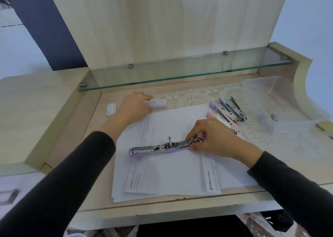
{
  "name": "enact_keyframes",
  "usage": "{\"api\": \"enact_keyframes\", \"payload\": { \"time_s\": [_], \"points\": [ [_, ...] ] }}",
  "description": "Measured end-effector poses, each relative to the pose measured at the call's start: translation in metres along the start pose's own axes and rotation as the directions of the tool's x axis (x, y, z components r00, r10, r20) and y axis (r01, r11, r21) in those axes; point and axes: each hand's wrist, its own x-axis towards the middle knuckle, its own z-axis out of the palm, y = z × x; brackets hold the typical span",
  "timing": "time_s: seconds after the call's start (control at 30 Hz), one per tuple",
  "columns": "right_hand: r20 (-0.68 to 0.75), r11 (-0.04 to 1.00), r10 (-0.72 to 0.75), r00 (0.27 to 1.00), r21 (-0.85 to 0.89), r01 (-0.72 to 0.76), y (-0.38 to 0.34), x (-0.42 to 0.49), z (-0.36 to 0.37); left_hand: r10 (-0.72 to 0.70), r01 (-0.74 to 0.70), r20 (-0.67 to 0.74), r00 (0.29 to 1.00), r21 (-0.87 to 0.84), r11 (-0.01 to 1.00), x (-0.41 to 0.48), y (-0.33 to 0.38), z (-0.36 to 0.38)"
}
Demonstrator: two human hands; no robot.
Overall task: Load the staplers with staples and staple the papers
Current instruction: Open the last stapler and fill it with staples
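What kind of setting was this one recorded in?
Likely a home study nook, though a small office is possible: a light wood desk with a glass shelf, a lace doily under staplers, and printed papers.

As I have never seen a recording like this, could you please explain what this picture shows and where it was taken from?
There is no machine here. The single picture comes from a camera worn on a person's head, looking down at their two bare hands over a desk. A stack of printed papers lies on the desk, and on it lies a purple stapler, folded open. The right hand pinches its right end. The left hand reaches back and appears to grip a small box of staples. A second box lies further left. At the right, on a lace mat, lie other staplers, also open.
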Motion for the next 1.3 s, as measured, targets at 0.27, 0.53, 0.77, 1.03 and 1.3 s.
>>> {"api": "enact_keyframes", "payload": {
  "time_s": [0.27, 0.53, 0.77, 1.03, 1.3],
  "points": [
    [0.030, 0.988, -0.008, 1.000, 0.152, 0.003, 0.006, 0.004, -0.001, 0.002, -0.005, 0.039, 0.999, 0.064, 0.998, 0.017, 0.003, 0.013],
    [-0.113, 0.975, 0.116, 0.987, 0.202, -0.091, 0.007, 0.031, -0.006, 0.007, -0.009, -0.010, 1.000, -0.220, 0.975, -0.008, 0.019, 0.010],
    [-0.157, 0.987, 0.110, 0.981, 0.136, -0.089, -0.002, 0.057, 0.000, 0.056, -0.047, 0.018, 0.998, -0.308, 0.950, -0.030, 0.036, 0.010],
    [-0.129, 0.985, 0.113, 0.985, 0.147, -0.094, -0.001, 0.060, 0.003, 0.060, -0.057, 0.003, 0.998, -0.247, 0.967, -0.041, 0.029, 0.010],
    [-0.104, 0.985, 0.139, 0.985, 0.118, -0.127, 0.010, 0.060, 0.005, 0.035, -0.023, 0.065, 0.997, -0.182, 0.983, -0.046, 0.015, 0.012]
  ]
}}
